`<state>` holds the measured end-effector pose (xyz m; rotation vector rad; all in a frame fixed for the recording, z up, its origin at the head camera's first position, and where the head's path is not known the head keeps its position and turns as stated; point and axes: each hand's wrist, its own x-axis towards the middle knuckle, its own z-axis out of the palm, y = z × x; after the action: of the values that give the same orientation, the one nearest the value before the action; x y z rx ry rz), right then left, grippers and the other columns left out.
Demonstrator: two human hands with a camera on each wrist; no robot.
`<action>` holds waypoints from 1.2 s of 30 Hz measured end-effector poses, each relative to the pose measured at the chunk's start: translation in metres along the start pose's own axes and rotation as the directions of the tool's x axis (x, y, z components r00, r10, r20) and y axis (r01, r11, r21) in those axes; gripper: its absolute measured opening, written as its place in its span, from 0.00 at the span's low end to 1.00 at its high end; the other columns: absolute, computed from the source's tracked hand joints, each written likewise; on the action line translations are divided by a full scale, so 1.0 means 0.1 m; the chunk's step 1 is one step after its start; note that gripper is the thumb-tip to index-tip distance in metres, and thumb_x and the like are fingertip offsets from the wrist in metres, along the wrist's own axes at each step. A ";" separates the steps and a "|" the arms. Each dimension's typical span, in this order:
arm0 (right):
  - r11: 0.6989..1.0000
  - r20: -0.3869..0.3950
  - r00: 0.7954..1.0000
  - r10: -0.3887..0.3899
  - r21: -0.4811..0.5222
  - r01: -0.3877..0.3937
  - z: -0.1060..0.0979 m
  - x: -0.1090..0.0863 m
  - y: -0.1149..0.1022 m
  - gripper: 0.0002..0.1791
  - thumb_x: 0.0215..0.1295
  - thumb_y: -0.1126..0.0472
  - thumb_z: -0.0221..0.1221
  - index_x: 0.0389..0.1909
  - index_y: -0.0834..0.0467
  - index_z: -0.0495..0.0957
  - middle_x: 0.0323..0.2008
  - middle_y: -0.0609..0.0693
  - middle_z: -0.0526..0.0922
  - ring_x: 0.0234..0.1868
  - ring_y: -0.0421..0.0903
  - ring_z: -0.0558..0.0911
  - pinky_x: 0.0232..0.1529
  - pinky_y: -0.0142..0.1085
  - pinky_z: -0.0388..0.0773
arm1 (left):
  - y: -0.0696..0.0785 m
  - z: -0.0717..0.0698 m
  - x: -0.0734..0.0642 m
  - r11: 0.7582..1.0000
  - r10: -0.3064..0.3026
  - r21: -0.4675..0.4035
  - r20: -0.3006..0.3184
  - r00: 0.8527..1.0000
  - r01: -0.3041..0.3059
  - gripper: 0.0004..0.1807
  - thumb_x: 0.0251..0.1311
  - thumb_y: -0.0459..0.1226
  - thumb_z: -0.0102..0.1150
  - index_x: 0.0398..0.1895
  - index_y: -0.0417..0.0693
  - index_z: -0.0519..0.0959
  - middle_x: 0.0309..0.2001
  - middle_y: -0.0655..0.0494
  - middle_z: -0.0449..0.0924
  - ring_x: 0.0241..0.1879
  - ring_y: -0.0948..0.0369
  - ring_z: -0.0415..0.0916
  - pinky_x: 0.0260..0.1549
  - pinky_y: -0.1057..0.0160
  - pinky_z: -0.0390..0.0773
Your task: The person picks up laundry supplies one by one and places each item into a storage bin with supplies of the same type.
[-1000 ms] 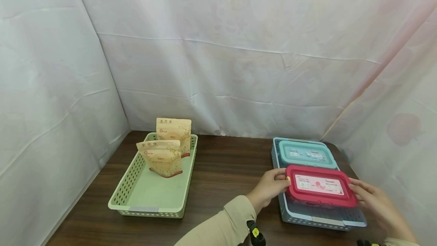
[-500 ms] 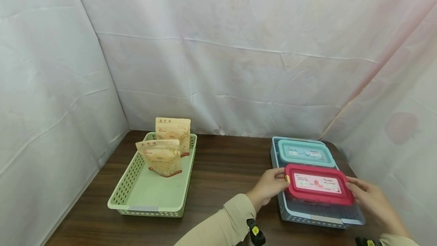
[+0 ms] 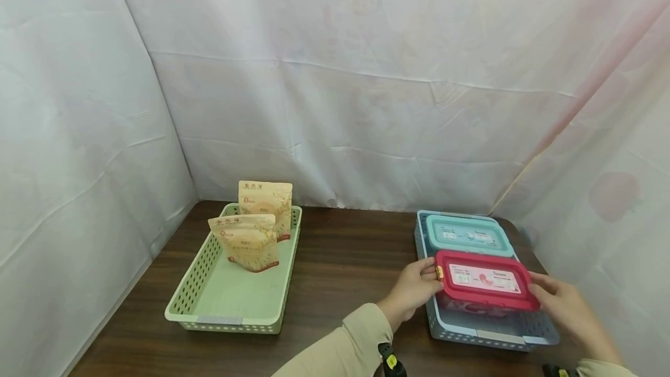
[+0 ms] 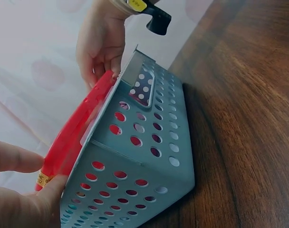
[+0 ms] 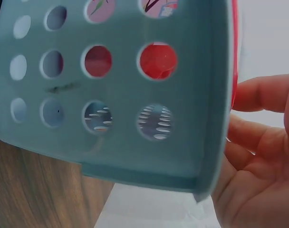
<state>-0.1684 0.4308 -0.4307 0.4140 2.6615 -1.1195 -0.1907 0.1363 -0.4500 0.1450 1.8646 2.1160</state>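
A rectangular plastic container with a red lid (image 3: pixel 485 281) and a pink label sits within the blue perforated basket (image 3: pixel 473 337), in its middle. My left hand (image 3: pixel 413 288) pinches the left end of its lid rim, thumb and finger beside a small yellow tag. At the opposite end, my right hand (image 3: pixel 562 307) holds the lid's edge between thumb and fingers. Behind it in the same basket lies a similar container with a turquoise lid (image 3: pixel 469 235). The left wrist view shows the red lid (image 4: pixel 75 130) above the basket's rim, and the container's body red through the holes.
A green perforated basket (image 3: pixel 230 301) stands on the left of the dark wooden table (image 3: pixel 356 260). Two beige stand-up pouches, a front pouch (image 3: pixel 248 243) and a rear pouch (image 3: pixel 267 199), are in its back half. White curtains (image 3: pixel 340 103) enclose the table's back and sides.
Both hands have shifted the red-lidded container slightly left and back, and more of its near side shows. The right hand moved left with it. Pouches and baskets stay in place.
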 end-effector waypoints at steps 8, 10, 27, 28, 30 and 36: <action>0.998 -0.046 0.998 -0.049 -0.043 0.047 0.03 -0.01 -0.01 0.42 0.77 0.42 0.46 0.71 0.77 0.55 0.63 0.80 0.64 0.57 0.71 0.71 0.49 0.62 0.75 | 0.02 -0.02 -0.04 1.000 0.011 -0.028 0.032 0.999 -0.010 0.29 0.61 0.24 0.62 0.67 0.36 0.70 0.54 0.50 0.79 0.56 0.54 0.78 0.54 0.52 0.79; 0.998 -0.049 0.998 -0.049 -0.042 0.047 0.02 -0.01 -0.01 0.43 0.77 0.41 0.46 0.71 0.77 0.55 0.63 0.80 0.64 0.57 0.71 0.71 0.50 0.62 0.74 | 0.03 -0.04 -0.04 0.999 0.004 -0.042 0.049 0.999 -0.002 0.30 0.62 0.25 0.62 0.68 0.36 0.70 0.55 0.50 0.79 0.57 0.54 0.77 0.55 0.52 0.78; 0.997 -0.054 0.998 -0.045 -0.065 0.042 0.01 -0.01 -0.04 0.45 0.76 0.39 0.47 0.70 0.77 0.56 0.62 0.80 0.65 0.56 0.71 0.72 0.48 0.64 0.75 | 0.03 -0.13 -0.02 0.995 -0.007 -0.096 0.165 0.986 0.023 0.32 0.64 0.27 0.60 0.71 0.35 0.65 0.63 0.46 0.74 0.61 0.54 0.74 0.57 0.51 0.77; 0.997 -0.052 0.998 -0.042 -0.067 0.038 0.01 -0.01 -0.05 0.44 0.76 0.40 0.47 0.70 0.77 0.56 0.62 0.80 0.66 0.57 0.72 0.71 0.48 0.64 0.75 | 0.04 -0.13 -0.02 0.995 -0.009 -0.095 0.169 0.986 0.026 0.32 0.64 0.28 0.60 0.72 0.35 0.65 0.64 0.46 0.74 0.61 0.54 0.74 0.57 0.51 0.76; 0.996 -0.050 0.998 -0.047 -0.082 0.043 0.01 -0.03 -0.06 0.43 0.77 0.41 0.47 0.70 0.77 0.56 0.62 0.79 0.66 0.57 0.72 0.71 0.48 0.64 0.74 | 0.04 -0.14 -0.02 0.995 -0.013 -0.095 0.174 0.985 0.030 0.32 0.64 0.28 0.60 0.72 0.35 0.65 0.64 0.47 0.73 0.61 0.54 0.74 0.57 0.51 0.76; 0.989 -0.036 0.996 -0.080 -0.127 0.075 -0.01 -0.04 -0.10 0.44 0.77 0.40 0.45 0.70 0.78 0.55 0.62 0.80 0.65 0.58 0.74 0.69 0.48 0.66 0.74 | 0.08 -0.16 -0.03 0.995 -0.024 -0.091 0.189 0.982 0.042 0.33 0.64 0.29 0.60 0.72 0.36 0.64 0.65 0.47 0.73 0.62 0.53 0.74 0.57 0.51 0.76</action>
<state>-0.1685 0.4243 -0.4225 0.3167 2.7867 -0.9670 -0.1937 0.1199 -0.4444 0.2796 1.6456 2.0845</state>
